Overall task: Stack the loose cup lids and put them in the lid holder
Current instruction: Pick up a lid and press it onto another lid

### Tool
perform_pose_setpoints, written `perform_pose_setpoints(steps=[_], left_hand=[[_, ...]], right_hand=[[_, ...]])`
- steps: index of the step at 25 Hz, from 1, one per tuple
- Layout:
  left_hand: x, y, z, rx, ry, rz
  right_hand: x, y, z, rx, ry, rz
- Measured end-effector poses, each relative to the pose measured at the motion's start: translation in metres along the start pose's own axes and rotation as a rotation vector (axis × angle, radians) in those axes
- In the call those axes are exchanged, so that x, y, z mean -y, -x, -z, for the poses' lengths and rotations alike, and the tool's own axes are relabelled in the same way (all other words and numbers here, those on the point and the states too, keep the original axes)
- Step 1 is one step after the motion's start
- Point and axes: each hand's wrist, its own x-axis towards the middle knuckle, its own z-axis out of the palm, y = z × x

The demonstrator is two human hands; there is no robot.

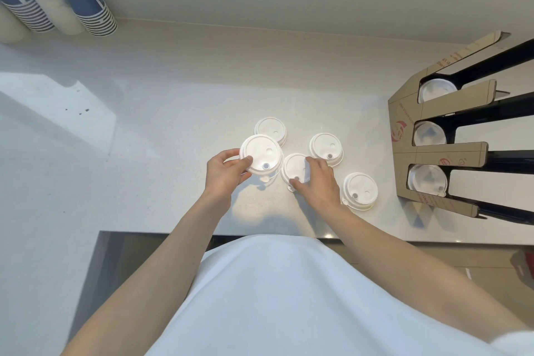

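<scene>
On the white worktop (161, 113), five white cup lids are lying loose to the left of the cardboard lid holder (404, 136), which is standing at the right edge with three slots, each already showing a lid at its near end. The left hand (226, 172) is gripping the raised lid (261, 154) by its left rim, thumb on top and fingers curled beneath, and is holding it partly over the far lid (271, 128), the one lying farthest left of the holder. The right hand (316, 180) is resting on the middle lid (294, 167), fingers spread loosely over its right side and thumb pressing its near edge; whether it is actually lifting it is unclear. Two more lids are sitting untouched closer to the holder: one (326, 148) just beyond the right hand, the other (359, 190) nearest the holder's front slot. Stacks of paper cups (86, 0) are lying far to the left of the holder.
</scene>
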Motion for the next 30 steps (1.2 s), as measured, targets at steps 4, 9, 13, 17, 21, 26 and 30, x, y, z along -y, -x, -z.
perform_pose_setpoints(steps=[4, 9, 13, 17, 21, 26, 30], left_hand=[[-0.004, -0.003, 0.003, -0.022, 0.024, -0.002], [-0.005, -0.006, 0.004, -0.034, 0.04, -0.002], [-0.007, -0.005, -0.001, -0.014, 0.035, -0.012], [-0.011, -0.002, -0.006, 0.027, 0.045, -0.028], [-0.016, 0.003, -0.01, 0.078, 0.041, -0.052], [-0.019, 0.009, -0.01, 0.145, 0.05, -0.061], [-0.021, 0.012, -0.011, 0.204, 0.049, -0.068]], right_hand=[[-0.002, 0.005, 0.013, -0.089, -0.146, 0.038], [0.006, 0.002, 0.049, -0.143, -0.301, 0.193], [0.021, 0.006, 0.063, -0.121, -0.372, 0.301], [0.033, 0.008, 0.068, -0.12, -0.383, 0.376], [0.043, 0.009, 0.071, -0.079, -0.421, 0.413], [0.048, 0.015, 0.071, 0.006, -0.482, 0.441], [0.05, 0.019, 0.072, 0.038, -0.617, 0.396]])
